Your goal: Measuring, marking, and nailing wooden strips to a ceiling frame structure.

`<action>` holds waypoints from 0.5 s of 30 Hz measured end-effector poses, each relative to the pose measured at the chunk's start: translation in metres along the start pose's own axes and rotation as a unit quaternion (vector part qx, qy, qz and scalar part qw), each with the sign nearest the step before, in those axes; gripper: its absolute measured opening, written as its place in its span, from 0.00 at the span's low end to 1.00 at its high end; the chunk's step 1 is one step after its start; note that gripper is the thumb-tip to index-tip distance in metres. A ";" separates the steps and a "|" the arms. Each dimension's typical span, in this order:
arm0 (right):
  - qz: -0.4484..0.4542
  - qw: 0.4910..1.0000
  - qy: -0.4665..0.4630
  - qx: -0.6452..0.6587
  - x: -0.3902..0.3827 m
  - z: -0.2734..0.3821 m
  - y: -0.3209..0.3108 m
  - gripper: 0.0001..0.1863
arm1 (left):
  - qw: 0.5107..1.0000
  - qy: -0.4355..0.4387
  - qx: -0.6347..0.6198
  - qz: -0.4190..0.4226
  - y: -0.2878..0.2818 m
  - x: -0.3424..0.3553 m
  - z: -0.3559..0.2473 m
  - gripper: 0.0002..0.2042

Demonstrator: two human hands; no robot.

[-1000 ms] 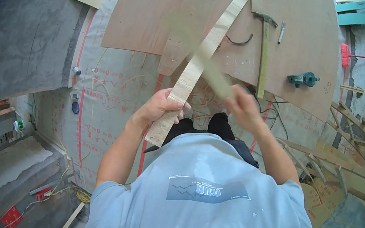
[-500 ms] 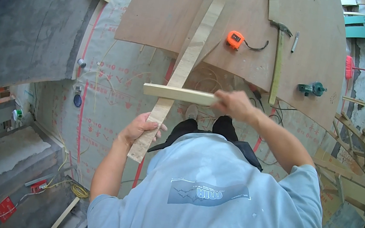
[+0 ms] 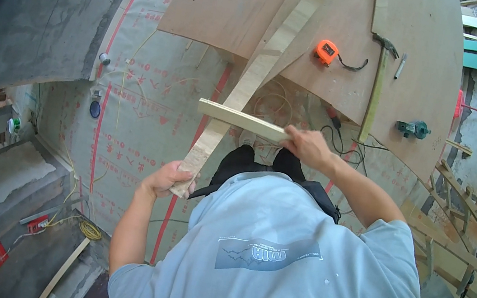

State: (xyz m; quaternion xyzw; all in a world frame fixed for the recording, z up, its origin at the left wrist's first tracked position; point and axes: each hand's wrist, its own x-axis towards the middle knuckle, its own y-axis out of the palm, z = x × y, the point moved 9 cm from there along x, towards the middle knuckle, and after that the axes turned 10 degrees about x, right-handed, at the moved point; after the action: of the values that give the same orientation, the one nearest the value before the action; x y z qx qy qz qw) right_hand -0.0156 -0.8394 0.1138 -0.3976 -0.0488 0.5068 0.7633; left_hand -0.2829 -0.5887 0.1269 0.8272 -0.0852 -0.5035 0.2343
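Observation:
My left hand (image 3: 169, 179) is closed round the near end of a long plywood strip (image 3: 248, 84). The strip slants away from me, and its far part lies on the plywood worktop (image 3: 210, 18). A shorter pale wood strip (image 3: 246, 121) crosses over the long one, its right end gripped in my right hand (image 3: 309, 147). Whether the two strips touch where they cross, I cannot tell.
On the worktop are an orange tape measure (image 3: 327, 51), a claw hammer (image 3: 378, 87), a marker pen (image 3: 400, 67) and a green power tool (image 3: 412, 129). Cables (image 3: 347, 143) trail beneath its near edge. Curved wooden frames (image 3: 464, 231) stand at right.
My left hand has shifted down to the near end of the long strip. The short strip has tilted, its right end now nearer me. The whole view has shifted slightly.

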 end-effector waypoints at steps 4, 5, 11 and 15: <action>-0.237 0.952 0.194 -0.027 0.018 -0.104 -0.098 0.15 | 0.997 0.069 0.037 -0.013 -0.003 0.002 -0.014 0.20; -0.230 0.954 0.190 -0.025 0.022 -0.095 -0.094 0.15 | 0.997 0.077 0.001 -0.016 -0.008 0.006 -0.018 0.21; 0.065 0.993 0.035 0.090 -0.011 0.065 0.031 0.14 | 0.996 0.089 0.002 -0.011 -0.010 0.060 -0.043 0.19; -0.087 0.989 0.104 0.061 0.014 -0.028 -0.029 0.14 | 0.991 0.132 0.017 -0.034 -0.013 0.079 -0.063 0.21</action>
State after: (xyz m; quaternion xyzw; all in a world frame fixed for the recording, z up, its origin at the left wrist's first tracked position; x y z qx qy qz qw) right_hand 0.0258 -0.8492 0.1090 -0.3954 0.0275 0.3965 0.8280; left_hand -0.1916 -0.5879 0.0818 0.8928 -0.0343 -0.3960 0.2122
